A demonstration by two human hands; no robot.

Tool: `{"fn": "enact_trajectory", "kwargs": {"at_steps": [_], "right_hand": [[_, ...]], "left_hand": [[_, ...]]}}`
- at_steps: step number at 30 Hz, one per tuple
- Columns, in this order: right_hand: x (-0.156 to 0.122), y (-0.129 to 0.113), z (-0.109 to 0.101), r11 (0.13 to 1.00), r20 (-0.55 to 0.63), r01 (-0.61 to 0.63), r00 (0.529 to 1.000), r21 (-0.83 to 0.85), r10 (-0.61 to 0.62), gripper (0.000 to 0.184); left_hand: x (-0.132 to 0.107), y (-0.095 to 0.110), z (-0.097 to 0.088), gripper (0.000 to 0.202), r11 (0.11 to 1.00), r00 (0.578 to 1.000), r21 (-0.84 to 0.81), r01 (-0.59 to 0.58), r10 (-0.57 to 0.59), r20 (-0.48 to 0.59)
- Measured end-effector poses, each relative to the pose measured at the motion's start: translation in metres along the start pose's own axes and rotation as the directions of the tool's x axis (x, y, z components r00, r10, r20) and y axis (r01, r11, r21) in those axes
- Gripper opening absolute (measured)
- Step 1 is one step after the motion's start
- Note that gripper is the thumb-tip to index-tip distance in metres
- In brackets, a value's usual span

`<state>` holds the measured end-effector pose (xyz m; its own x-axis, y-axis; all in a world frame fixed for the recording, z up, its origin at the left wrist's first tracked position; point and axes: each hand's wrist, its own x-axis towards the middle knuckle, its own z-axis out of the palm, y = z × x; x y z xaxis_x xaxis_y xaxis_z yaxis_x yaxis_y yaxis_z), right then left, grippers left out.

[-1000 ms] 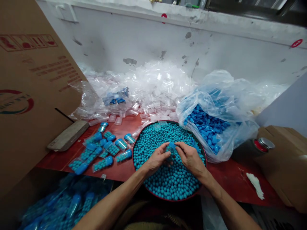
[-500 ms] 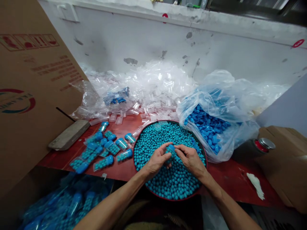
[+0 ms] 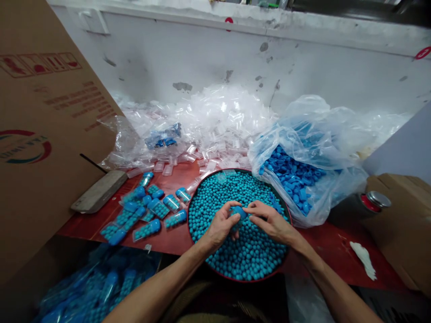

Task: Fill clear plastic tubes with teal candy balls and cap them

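A round red-rimmed tray (image 3: 202, 260) full of small turquoise balls sits at the near edge of a red table. Over its middle my left hand (image 3: 220, 226) is closed around a small clear tube with a blue cap (image 3: 237, 212). My right hand (image 3: 271, 222) pinches the cap end of that same tube. Several filled, blue-capped tubes (image 3: 148, 208) lie in a loose group on the table left of the tray.
A heap of empty clear tubes (image 3: 215, 121) lies behind the tray. A plastic bag of blue caps (image 3: 292, 177) sits at right, with a metal can (image 3: 373, 202) and a carton beyond it. A large cardboard box (image 3: 40, 125) stands left, above a bag of filled tubes (image 3: 97, 287).
My hands stayed over the tray. My right hand turned so its fingers now press on the blue cap of the tube held in my left.
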<state>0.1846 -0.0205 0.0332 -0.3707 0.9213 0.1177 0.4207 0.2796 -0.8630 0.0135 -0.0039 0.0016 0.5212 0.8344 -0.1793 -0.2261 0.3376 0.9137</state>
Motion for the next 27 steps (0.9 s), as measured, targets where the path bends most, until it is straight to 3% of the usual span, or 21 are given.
{"fn": "enact_trajectory", "kwargs": {"at_steps": [2, 4, 6, 8, 11, 13, 16, 19, 22, 27], "right_hand": [[0.001, 0.002, -0.001, 0.972, -0.033, -0.133, 0.989, 0.194, 0.142, 0.027], [0.004, 0.005, 0.003, 0.897, -0.133, -0.230, 0.945, 0.378, 0.298, 0.036], [0.007, 0.007, 0.010, 0.876, -0.255, -0.243, 0.894, 0.416, 0.369, 0.044], [0.008, 0.006, 0.017, 0.945, -0.332, -0.196, 0.901, 0.261, 0.279, 0.040], [0.003, 0.000, 0.026, 0.994, -0.208, -0.008, 0.978, -0.106, -0.014, 0.036], [-0.003, -0.003, 0.032, 0.957, -0.092, 0.072, 0.991, -0.283, -0.102, 0.054], [-0.009, -0.003, 0.041, 0.892, -0.070, 0.028, 0.995, -0.452, -0.067, 0.090], [-0.010, 0.000, 0.048, 0.865, -0.140, -0.018, 0.988, -0.501, -0.061, 0.090], [-0.010, -0.002, 0.050, 0.879, -0.187, 0.028, 0.973, -0.475, -0.132, 0.081], [-0.012, -0.009, 0.052, 0.893, -0.206, 0.072, 0.962, -0.444, -0.180, 0.076]], "left_hand": [[-0.002, 0.001, -0.002, 0.039, 1.000, 0.998, 0.000, 0.028, -0.028, 0.050], [-0.003, 0.002, -0.003, 0.040, 0.999, 0.994, 0.016, 0.050, -0.051, 0.091], [-0.004, 0.003, -0.002, 0.039, 0.998, 0.994, 0.046, 0.051, -0.056, 0.094], [-0.005, 0.003, 0.001, 0.041, 0.997, 0.998, 0.079, 0.025, -0.029, 0.060], [-0.005, 0.003, 0.005, 0.049, 0.991, 0.999, 0.129, -0.031, 0.032, -0.006], [-0.005, 0.003, 0.007, 0.051, 0.989, 0.998, 0.140, -0.049, 0.052, -0.018], [-0.004, 0.005, 0.008, 0.048, 0.987, 0.996, 0.141, -0.081, 0.085, -0.018], [-0.006, 0.010, 0.010, 0.044, 0.981, 0.993, 0.154, -0.118, 0.120, 0.001], [-0.009, 0.015, 0.014, 0.037, 0.978, 0.991, 0.161, -0.133, 0.129, 0.035], [-0.012, 0.013, 0.023, 0.019, 0.954, 0.980, 0.244, -0.174, 0.193, -0.055]]}}
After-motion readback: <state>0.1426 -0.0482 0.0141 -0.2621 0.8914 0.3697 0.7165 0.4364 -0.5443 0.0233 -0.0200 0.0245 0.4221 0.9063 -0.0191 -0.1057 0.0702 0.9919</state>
